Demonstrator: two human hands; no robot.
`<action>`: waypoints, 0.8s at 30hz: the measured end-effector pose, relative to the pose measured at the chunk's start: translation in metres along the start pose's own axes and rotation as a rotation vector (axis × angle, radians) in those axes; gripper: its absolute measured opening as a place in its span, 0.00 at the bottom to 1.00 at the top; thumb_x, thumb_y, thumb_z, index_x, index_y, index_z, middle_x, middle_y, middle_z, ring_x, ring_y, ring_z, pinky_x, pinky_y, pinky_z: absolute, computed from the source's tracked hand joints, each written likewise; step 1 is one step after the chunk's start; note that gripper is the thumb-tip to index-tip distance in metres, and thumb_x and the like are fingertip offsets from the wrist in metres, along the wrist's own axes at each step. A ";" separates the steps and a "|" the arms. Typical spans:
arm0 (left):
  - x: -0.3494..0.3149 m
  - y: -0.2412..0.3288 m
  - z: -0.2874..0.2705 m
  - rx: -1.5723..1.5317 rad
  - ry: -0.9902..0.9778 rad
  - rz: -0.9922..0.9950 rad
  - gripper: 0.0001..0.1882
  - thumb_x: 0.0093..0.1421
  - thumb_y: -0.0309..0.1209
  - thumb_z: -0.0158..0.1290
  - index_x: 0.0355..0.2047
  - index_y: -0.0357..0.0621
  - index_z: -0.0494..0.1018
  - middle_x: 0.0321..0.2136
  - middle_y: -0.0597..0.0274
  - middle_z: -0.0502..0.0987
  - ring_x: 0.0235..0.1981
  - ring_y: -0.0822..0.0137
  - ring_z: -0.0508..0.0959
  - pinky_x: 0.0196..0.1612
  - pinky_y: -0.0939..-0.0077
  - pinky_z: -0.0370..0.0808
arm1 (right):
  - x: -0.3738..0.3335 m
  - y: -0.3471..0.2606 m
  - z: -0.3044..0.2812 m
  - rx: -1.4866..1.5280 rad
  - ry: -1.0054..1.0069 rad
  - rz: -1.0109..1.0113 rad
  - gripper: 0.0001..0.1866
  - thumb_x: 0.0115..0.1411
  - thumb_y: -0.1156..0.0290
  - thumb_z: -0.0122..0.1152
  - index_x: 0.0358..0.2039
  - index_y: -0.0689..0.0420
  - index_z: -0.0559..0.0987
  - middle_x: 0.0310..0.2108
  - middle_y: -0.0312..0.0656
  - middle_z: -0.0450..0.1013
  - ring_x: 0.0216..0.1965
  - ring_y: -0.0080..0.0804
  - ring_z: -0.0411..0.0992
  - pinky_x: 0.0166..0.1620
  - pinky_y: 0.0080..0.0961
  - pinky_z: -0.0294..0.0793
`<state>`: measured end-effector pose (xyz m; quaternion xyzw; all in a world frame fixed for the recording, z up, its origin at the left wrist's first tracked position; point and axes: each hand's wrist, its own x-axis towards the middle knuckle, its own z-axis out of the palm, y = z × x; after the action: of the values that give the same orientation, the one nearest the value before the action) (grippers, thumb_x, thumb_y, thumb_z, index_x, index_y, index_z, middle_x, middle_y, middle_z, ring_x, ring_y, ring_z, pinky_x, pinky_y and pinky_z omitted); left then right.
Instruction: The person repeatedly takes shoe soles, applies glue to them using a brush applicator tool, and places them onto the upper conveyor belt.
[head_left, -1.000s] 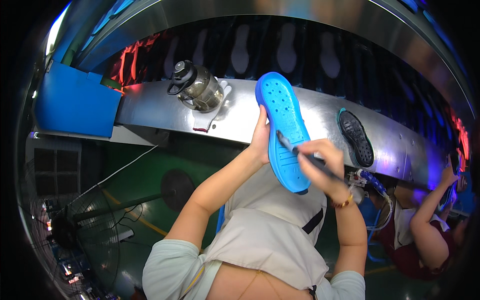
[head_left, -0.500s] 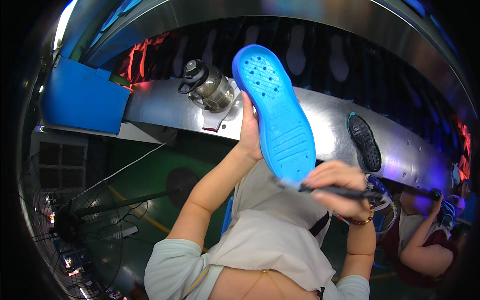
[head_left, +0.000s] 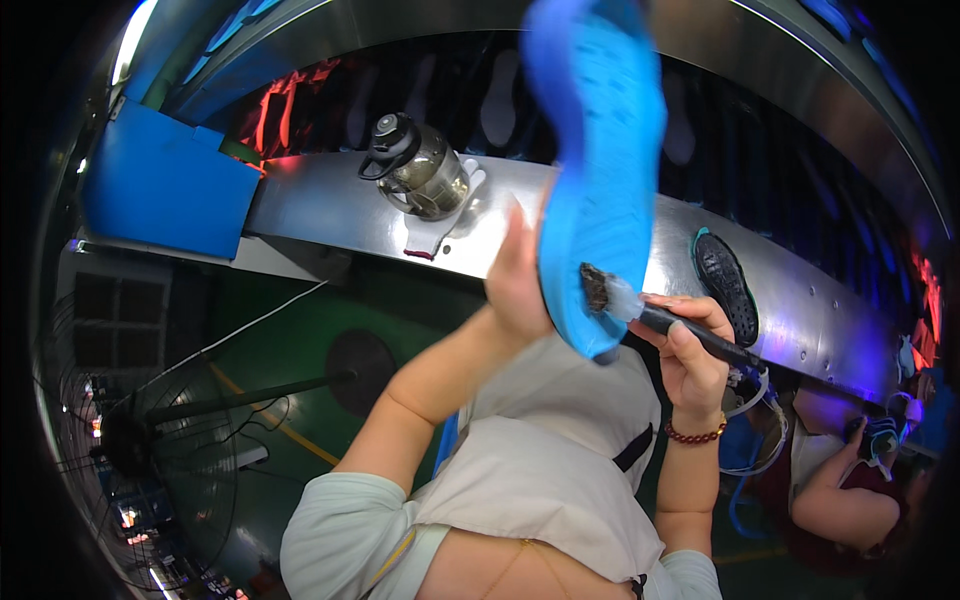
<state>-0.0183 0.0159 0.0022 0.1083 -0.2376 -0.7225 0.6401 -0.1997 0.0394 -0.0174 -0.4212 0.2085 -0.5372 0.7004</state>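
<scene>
A bright blue shoe sole (head_left: 605, 170) stands tilted, its far end raised over the metal ledge and blurred by motion. My left hand (head_left: 520, 275) grips it along its left edge near the lower end. Between the fingers of my right hand (head_left: 697, 352) is a brush (head_left: 690, 330) with a black handle and a pale collar. Its dark bristles touch the inner face of the sole near the lower end. A tube appears to run from the back end of the handle past my wrist.
On the metal ledge (head_left: 510, 185) stand a dark see-through jug (head_left: 430, 180) upon a pale glove (head_left: 430, 236) and a black sole (head_left: 727, 280). Behind lies a dark conveyor carrying soles. A blue box (head_left: 165, 195) and a fan (head_left: 130, 445) are left; a co-worker's arm (head_left: 845, 505) shows right.
My left hand has lifted and turned the blue sole, so its far end points up and right. The brush has moved from the sole's lower tip onto its inner face.
</scene>
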 end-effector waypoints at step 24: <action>-0.002 -0.019 -0.025 -0.233 0.207 -0.107 0.18 0.58 0.37 0.40 0.44 0.38 0.66 0.35 0.54 0.75 0.34 0.65 0.76 0.40 0.71 0.74 | -0.010 0.007 0.018 -0.424 -0.032 -0.112 0.08 0.49 0.84 0.54 0.32 0.67 0.73 0.36 0.52 0.72 0.41 0.36 0.71 0.46 0.28 0.68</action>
<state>-0.0227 0.0140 -0.0285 0.1197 -0.0789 -0.7632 0.6300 -0.1859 0.0554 -0.0148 -0.5785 0.2819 -0.5127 0.5684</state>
